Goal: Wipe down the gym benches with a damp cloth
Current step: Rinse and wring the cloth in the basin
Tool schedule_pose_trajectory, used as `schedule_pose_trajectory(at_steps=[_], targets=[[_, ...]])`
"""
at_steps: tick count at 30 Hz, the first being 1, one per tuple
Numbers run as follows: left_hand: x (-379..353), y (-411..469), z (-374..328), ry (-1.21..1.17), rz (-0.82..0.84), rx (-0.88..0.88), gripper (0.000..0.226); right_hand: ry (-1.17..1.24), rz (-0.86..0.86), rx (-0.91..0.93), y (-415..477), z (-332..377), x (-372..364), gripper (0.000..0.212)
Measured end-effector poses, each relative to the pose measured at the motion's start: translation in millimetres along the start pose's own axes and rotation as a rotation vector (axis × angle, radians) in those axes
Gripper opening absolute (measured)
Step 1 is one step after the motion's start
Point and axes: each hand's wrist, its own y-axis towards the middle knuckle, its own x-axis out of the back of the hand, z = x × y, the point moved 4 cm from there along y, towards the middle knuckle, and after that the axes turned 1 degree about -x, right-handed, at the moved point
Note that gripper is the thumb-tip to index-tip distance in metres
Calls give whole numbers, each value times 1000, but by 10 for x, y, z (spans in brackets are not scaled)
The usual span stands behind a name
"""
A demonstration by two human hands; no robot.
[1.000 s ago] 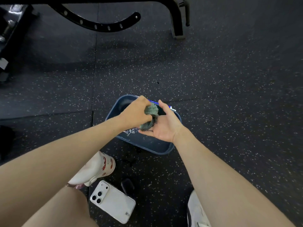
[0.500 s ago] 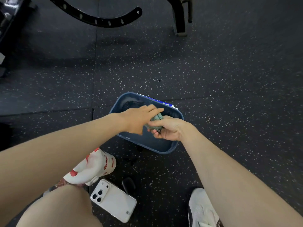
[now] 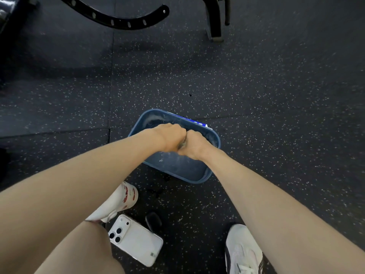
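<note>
My left hand (image 3: 170,137) and my right hand (image 3: 194,145) are pressed together as fists over a blue plastic basin (image 3: 197,174) on the floor. Both grip a grey-green cloth (image 3: 183,144); only a thin sliver of it shows between the knuckles, the rest is hidden inside the fists. The basin's inside looks wet. A black bench frame (image 3: 214,20) with a curved, holed adjustment bar (image 3: 118,19) stands at the top of the view, well beyond the basin.
A white phone (image 3: 136,240) lies face down on the speckled black rubber floor (image 3: 266,86) by my left knee. A small black object (image 3: 153,221) sits beside it. My white shoes (image 3: 242,252) are at the bottom.
The cloth was visible between my hands a second ago; now both hands have closed around it into fists, knuckles together, lower over the basin.
</note>
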Motion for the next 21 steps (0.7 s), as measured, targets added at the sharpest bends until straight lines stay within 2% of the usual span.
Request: schedule_pose_trajectory(at_steps=[3,6,10,13,15,17,18,20,21], targets=[[-28,71,54,-100,92,41,7,-105,-29,56,-10,31,21,18],[-65,119,103,-191,179,50,16,-315,-56,92,-45,93,57,23],[-105,121,130,-345,277,93,17,-565,-92,184,-109,157,78,22],[-122,97,134,-475,349,101,21,-644,-141,217,-146,141,66,23],[-114,104,127,-482,299,87,27,-585,-146,166,-139,132,67,25],[-104,115,108,-377,153,69,19,-362,-67,9,-65,87,62,24],[-105,117,93,-317,52,51,20,-190,32,-81,-21,53,41,22],[-122,89,87,-260,-119,14,42,143,267,-255,39,-20,-1,11],[-120,44,84,-236,-192,-21,46,276,356,-325,29,-44,7,9]])
